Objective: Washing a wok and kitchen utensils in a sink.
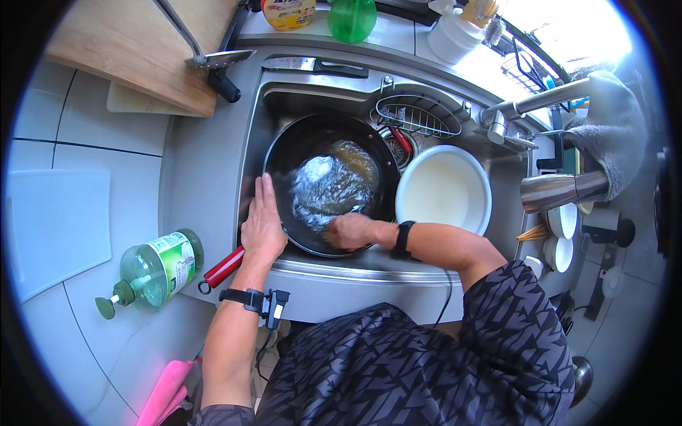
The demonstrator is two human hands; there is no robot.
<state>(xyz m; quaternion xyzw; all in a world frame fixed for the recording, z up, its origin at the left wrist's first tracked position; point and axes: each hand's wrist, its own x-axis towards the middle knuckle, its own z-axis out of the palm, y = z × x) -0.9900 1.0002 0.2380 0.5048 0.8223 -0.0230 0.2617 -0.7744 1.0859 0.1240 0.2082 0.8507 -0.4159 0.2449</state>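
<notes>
A black wok (331, 127) sits in the stainless steel sink (498, 175), with churned, foamy water (335, 183) in its bowl. My left hand (264, 229) holds the wok's left rim, fingers straight along the edge. From under that wrist the wok's red handle (226, 267) sticks out over the counter. Inside the wok, low on the near side, my right hand (352, 230) is closed around a brownish scrubber (327, 234), mostly hidden and blurred. Right of the wok stands a white basin (486, 186) of cloudy liquid, close beside its rim.
A kitchen knife (314, 66) lies on the sink's back ledge. Behind the basin are a wire rack (421, 122) and a red-handled item (400, 139). The faucet (549, 98) reaches in at right. A pump bottle (160, 269) lies left, below a wooden board (138, 58).
</notes>
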